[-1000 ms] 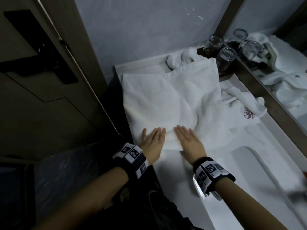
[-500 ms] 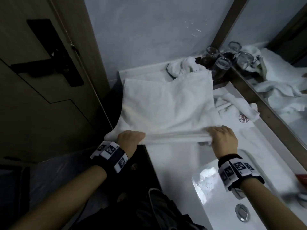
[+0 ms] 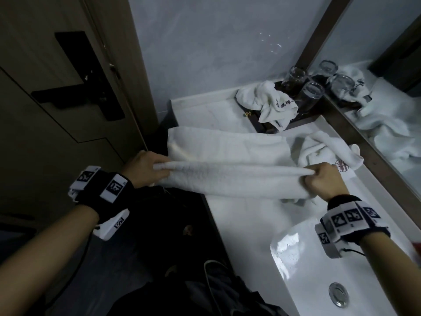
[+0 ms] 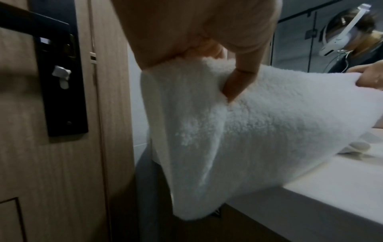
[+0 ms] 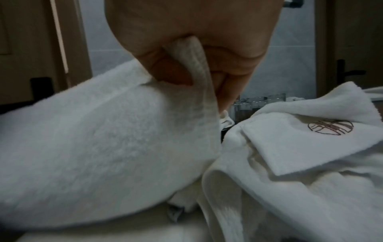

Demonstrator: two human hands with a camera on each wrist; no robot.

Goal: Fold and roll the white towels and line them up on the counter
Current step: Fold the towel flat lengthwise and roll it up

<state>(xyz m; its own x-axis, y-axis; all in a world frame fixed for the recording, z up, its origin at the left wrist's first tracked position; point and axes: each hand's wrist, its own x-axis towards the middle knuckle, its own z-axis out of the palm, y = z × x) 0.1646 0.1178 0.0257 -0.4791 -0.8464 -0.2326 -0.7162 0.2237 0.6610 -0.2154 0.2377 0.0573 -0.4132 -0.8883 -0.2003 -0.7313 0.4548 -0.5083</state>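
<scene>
Hands stretch a white towel (image 3: 227, 176) across the middle of the head view: the left hand (image 3: 142, 166) pinches one end of its raised fold at centre left, the right hand (image 3: 323, 180) clamps the other end at centre right. Both grips are closed on the cloth; the left wrist view shows a thumb (image 4: 238, 81) pressed into the pile, the right wrist view shows the hem (image 5: 199, 68) caught between curled fingers. The towel's far part lies on the counter (image 3: 239, 215), its lifted edge held above the surface, one end drooping past the counter's left edge. A second towel (image 3: 323, 151) with a red emblem sits crumpled just beside the right hand, a third (image 3: 268, 101) lies bunched in the upper centre next to two glasses (image 3: 303, 90). The basin (image 3: 296, 258) fills the lower right; a door (image 3: 45, 87) stands at left.
</scene>
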